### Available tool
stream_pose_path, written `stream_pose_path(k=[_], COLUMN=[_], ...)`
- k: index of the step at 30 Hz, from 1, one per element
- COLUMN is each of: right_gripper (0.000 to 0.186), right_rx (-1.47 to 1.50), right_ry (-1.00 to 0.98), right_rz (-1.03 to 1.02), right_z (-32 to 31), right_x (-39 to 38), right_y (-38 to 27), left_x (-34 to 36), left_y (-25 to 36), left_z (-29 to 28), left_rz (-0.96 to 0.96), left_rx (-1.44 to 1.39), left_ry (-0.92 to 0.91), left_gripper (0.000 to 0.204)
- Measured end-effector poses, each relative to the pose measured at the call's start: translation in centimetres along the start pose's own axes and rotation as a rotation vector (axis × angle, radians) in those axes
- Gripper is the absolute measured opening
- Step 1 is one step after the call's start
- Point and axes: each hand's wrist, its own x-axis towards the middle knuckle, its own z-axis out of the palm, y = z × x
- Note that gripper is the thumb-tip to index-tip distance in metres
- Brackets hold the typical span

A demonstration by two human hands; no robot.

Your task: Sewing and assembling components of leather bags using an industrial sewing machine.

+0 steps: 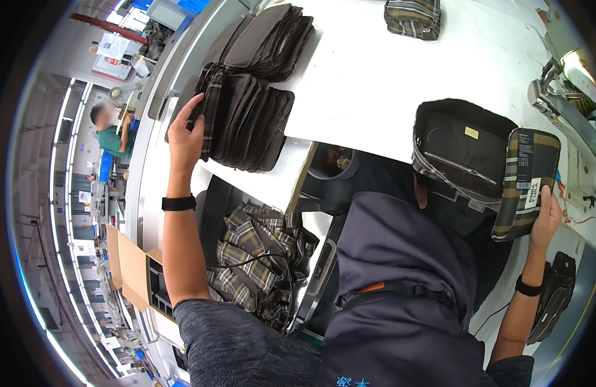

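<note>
My left hand grips the edge of a dark plaid fabric piece at the left end of a stack of dark folded pieces. Another dark stack lies just beyond it. My right hand holds an olive plaid padded panel with a labelled front, beside an open bag body with a dark lining, zipper and small yellow tag. The bag body sits at the table's front right edge.
The white worktable holds a folded plaid bag. Machine parts stand at right. Below are a bin, plaid fabric, a cardboard box and dark bags. A person works at left.
</note>
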Motion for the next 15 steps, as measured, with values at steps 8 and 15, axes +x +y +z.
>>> stream_pose_path(k=[8,15], right_gripper=[0.031,0.029], right_rx=[0.006,0.001], right_ry=[-0.025,-0.018], right_rz=[-0.032,-0.031], right_z=[-0.1,0.0], right_x=[0.0,0.1], right_y=[0.2,0.0], left_x=[-0.1,-0.5], left_y=[0.0,0.9], left_z=[0.4,0.6], left_rz=[0.098,0.015], left_rx=[0.064,0.075], left_ry=[-0.013,-0.059], left_gripper=[0.033,0.038])
